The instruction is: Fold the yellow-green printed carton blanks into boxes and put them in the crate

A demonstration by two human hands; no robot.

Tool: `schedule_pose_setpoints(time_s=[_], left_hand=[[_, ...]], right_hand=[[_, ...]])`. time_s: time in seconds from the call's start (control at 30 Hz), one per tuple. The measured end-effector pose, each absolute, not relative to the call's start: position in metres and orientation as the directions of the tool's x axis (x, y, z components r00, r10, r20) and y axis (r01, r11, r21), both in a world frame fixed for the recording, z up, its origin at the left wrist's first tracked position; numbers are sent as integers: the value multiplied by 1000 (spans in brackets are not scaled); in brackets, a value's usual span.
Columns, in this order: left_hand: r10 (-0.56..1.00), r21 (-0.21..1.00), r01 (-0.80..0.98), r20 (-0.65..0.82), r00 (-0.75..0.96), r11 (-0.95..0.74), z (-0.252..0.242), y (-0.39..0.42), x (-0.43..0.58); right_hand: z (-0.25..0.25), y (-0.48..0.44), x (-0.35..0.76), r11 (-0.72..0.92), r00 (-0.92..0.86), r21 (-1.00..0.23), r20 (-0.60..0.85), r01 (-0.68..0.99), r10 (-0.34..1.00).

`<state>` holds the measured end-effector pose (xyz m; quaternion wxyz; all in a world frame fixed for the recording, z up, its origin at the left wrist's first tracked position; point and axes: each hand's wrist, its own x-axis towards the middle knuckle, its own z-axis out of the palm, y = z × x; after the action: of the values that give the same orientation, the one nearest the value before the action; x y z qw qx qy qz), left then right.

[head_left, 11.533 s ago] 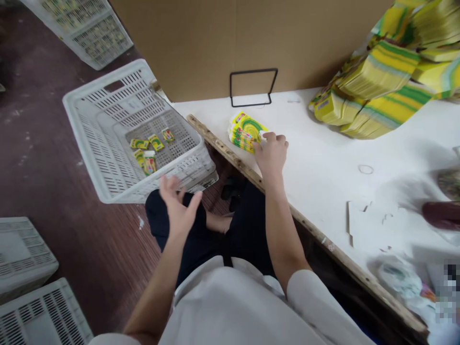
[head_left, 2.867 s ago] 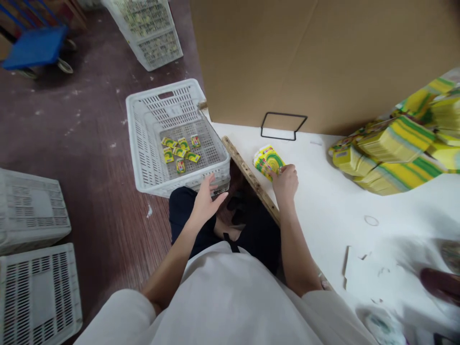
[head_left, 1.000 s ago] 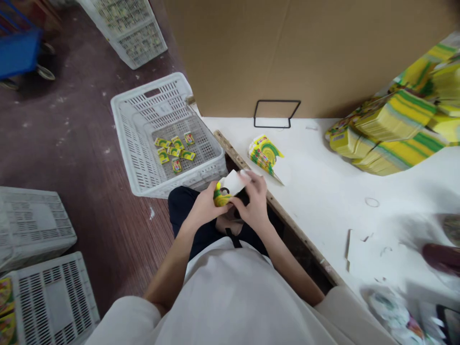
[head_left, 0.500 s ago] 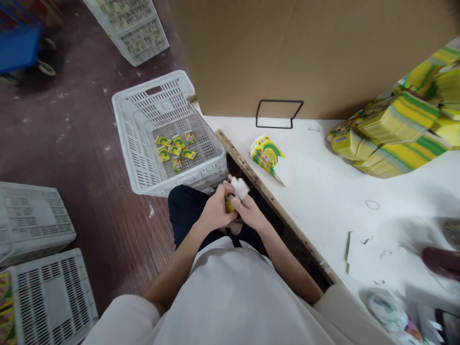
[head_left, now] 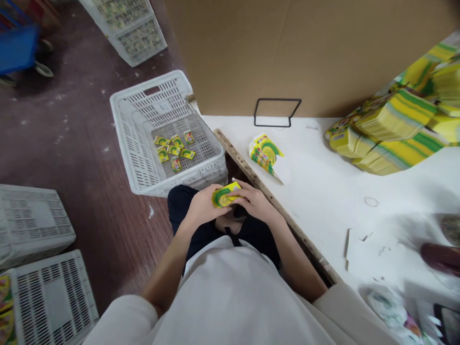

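Note:
Over my lap, my left hand point(head_left: 201, 205) and my right hand point(head_left: 256, 201) both grip one small yellow and green carton point(head_left: 224, 195), fingers closed around it. A small stack of flat yellow and green carton blanks point(head_left: 264, 151) lies on the white table point(head_left: 323, 191) just beyond my right hand. To the left on the floor stands a white plastic crate point(head_left: 143, 143) with several folded small cartons point(head_left: 174, 148) on its bottom.
A tall brown cardboard sheet point(head_left: 287, 48) stands at the table's back, with a black wire stand point(head_left: 276, 112) before it. Big piles of yellow and green blanks point(head_left: 395, 129) fill the right. More white crates point(head_left: 36, 268) sit on the dark floor. A rubber band point(head_left: 371, 201) lies on the table.
My right hand took a blank from the small stack and brought it to my left hand over my lap. Between them the blank went from showing its white inside to a closed carton.

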<state>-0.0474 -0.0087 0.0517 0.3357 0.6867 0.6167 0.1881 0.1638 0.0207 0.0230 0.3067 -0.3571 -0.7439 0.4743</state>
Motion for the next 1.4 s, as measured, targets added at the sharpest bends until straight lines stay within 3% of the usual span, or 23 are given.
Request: schedule_pose_setpoints(time_s=[0.1,0.2,0.3,0.4,0.47,0.57,0.67,0.83,0.93,1.0,1.07,1.13,1.27,1.4], left_hand=[[969,699,714,-144,200,-43,56,-5,-45],[983,752,658,-102,156,-27,51,3,-45],[987,898,438,29,-157,43,37,15,-56],[838,949,307,110,-535,71,22,24,-72],[810,946,308,104,-578,98,13,24,-77],[878,964,227,-14,-478,139,4,15,-66],[922,976,107,-138,-361,188,-1,5,-46],[969,978,18,-206,-135,210,-4,-1,-29],[975,963,-187,-211,-64,196,-4,3,-22],[979,915,-380,-185,-86,139,2,7,-15],[977,855,-511,-170,-129,81,14,12,-8],[972,802,-597,-152,-180,16,30,17,-2],[908,761,-630,-140,-396,-157,47,23,2],[846,927,-373,-177,-503,-28,33,17,-2]], right_hand=[[30,23,164,327,-574,-914,138,241,808],[29,20,153,323,-412,-915,204,241,888],[23,27,151,265,-212,-929,213,257,954],[20,50,171,123,63,-868,175,481,983],[20,67,188,-66,253,-750,137,658,958],[18,85,201,-247,353,-616,55,748,934],[15,90,201,-235,331,-623,40,746,943],[18,88,200,-208,318,-687,35,697,947],[29,76,193,-123,253,-778,47,616,966],[37,62,181,28,22,-858,46,513,999],[43,44,164,139,-337,-928,15,346,941],[44,28,145,90,-527,-983,-9,162,850],[37,9,117,-31,-475,-997,8,-73,880],[27,13,117,-58,-407,-998,-57,11,912]])
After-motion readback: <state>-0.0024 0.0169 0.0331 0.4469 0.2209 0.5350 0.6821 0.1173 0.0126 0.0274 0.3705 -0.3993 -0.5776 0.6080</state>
